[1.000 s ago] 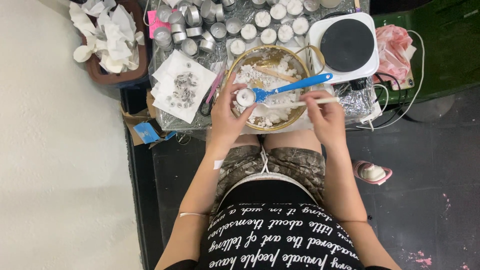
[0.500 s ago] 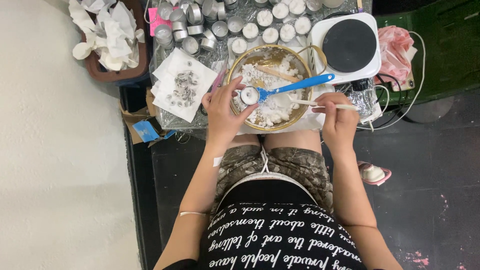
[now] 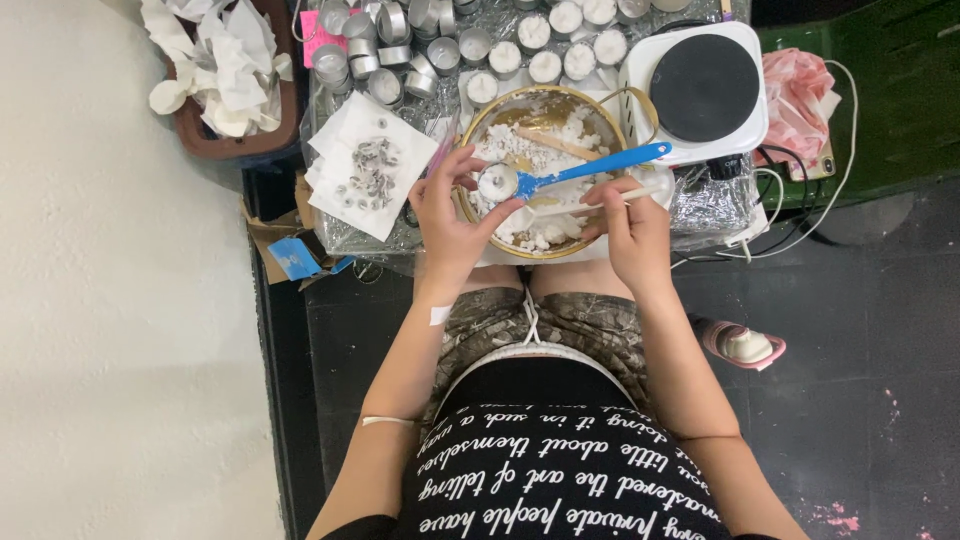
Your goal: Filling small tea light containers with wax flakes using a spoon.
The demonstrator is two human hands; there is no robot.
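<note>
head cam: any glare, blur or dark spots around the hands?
Head view: even, soft light; glare on the crinkled foil table cover; left hand and right hand sharp over the gold-rimmed bowl of white chunks; black floor dark, little detail.

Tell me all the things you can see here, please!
Bowl: one, gold rim, table middle, holding white chunks.
Small cup: one, silver, over the bowl in the left hand.
Spoon: one, blue, lying across the bowl.
Stick: one, pale, in the right hand.
Tealight cups: many, silver, some filled white, table top.
Metal bits: a pile, silver, on white paper, left.
Hot plate: one, white with black disc, right.
Crumpled paper: a heap, white, in a brown tray, far left.
Left hand: holds the cup.
Right hand: holds the stick.
</note>
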